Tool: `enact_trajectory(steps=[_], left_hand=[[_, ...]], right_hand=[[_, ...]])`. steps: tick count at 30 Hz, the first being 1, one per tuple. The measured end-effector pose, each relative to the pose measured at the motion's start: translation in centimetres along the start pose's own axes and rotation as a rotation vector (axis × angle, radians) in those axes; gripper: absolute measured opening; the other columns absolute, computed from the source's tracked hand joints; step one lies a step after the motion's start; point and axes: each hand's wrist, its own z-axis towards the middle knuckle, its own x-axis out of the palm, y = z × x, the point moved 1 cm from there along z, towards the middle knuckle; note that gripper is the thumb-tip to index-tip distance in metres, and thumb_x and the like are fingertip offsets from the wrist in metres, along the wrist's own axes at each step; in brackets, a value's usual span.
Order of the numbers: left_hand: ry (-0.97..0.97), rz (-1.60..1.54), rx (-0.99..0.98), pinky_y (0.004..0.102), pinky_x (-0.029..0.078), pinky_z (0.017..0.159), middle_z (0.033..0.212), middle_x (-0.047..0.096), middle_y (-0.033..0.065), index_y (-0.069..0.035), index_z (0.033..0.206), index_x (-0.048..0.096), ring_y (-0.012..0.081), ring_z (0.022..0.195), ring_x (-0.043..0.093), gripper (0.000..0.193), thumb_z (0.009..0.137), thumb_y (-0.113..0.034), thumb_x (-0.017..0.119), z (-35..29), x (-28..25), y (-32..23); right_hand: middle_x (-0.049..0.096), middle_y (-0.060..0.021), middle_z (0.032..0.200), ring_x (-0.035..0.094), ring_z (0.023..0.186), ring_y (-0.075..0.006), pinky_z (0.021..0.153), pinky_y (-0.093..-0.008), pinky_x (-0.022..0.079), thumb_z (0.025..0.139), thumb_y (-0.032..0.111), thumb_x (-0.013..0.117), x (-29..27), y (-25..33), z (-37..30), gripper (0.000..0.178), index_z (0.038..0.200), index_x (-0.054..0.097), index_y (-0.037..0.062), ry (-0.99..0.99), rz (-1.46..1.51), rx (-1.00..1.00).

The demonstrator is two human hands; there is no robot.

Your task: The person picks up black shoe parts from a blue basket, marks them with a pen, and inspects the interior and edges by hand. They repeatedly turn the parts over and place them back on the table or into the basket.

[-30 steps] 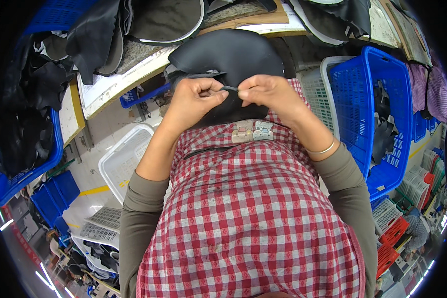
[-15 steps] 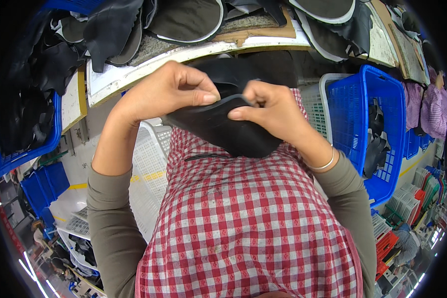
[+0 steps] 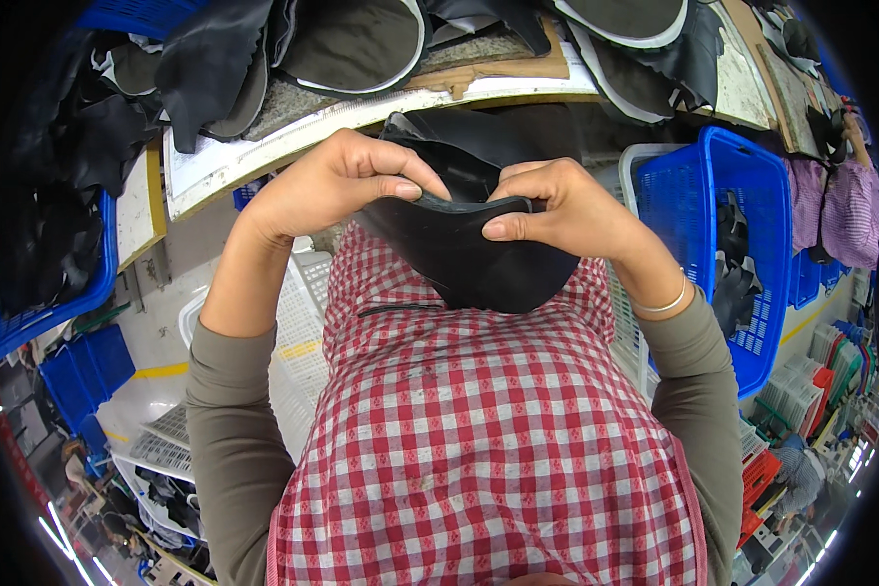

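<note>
Between my two hands is a black leather-like piece, its top edge spread into an opening with a dark inside. My left hand pinches that edge, thumb on the near face and fingers over the rim. On the other side of the opening, my right hand grips the same edge, its thumb pressed on the near face and its fingers curled inside. The lower part of the piece hangs against my red-and-white checked apron.
Ahead stands a worktable piled with black pieces edged in white. A blue basket holding black pieces stands at right, another blue basket at left. A white crate is beside my lap. Another person's checked sleeve shows far right.
Both hands have shifted slightly right. They are farther apart along the edge, and the opening of the black piece is wider, showing more of its inside.
</note>
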Motion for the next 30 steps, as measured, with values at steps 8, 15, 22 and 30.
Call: enact_trajectory(steps=[8, 15, 22, 30], left_hand=[[-0.043, -0.020, 0.046, 0.0298, 0.054, 0.090, 0.103, 0.079, 0.0092, 0.001, 0.111, 0.079, 0.0153, 0.097, 0.072, 0.020, 0.096, -0.007, 0.068, -0.4, 0.0, 0.3], [-0.114, -0.098, 0.069, 0.0328, 0.054, 0.098, 0.114, 0.077, 0.0110, 0.001, 0.118, 0.076, 0.0195, 0.108, 0.071, 0.025, 0.097, -0.010, 0.069, -0.1, 0.7, 0.4], [-0.150, -0.036, 0.066, 0.0317, 0.053, 0.096, 0.114, 0.075, 0.0101, 0.001, 0.120, 0.073, 0.0169, 0.106, 0.070, 0.027, 0.101, -0.017, 0.068, -0.4, 0.7, 0.2], [-0.441, 0.037, -0.042, 0.0287, 0.052, 0.076, 0.090, 0.073, 0.0050, 0.000, 0.110, 0.065, 0.0095, 0.086, 0.065, 0.028, 0.090, -0.011, 0.082, -3.1, 4.0, 0.4]], right_hand=[[0.072, -0.0075, 0.085, 0.066, 0.076, -0.0161, 0.068, -0.0304, 0.050, 0.087, 0.025, 0.086, 0.4, 0.1, 1.4, 0.028, 0.101, 0.080, 0.0013, 0.050, 0.116, -0.037], [0.072, -0.0081, 0.086, 0.066, 0.076, -0.0159, 0.068, -0.0305, 0.050, 0.088, 0.026, 0.086, 0.4, 0.7, 1.6, 0.028, 0.101, 0.080, 0.0014, 0.011, 0.111, 0.074], [0.072, -0.0078, 0.085, 0.066, 0.076, -0.0156, 0.068, -0.0307, 0.050, 0.088, 0.023, 0.085, 0.2, 0.7, 1.0, 0.025, 0.099, 0.080, 0.0009, -0.020, 0.057, 0.024], [0.071, -0.0105, 0.084, 0.068, 0.075, -0.0251, 0.067, -0.0361, 0.051, 0.087, 0.023, 0.082, 0.7, 1.8, 0.9, 0.024, 0.098, 0.077, 0.0024, -0.086, -0.157, -0.055]])
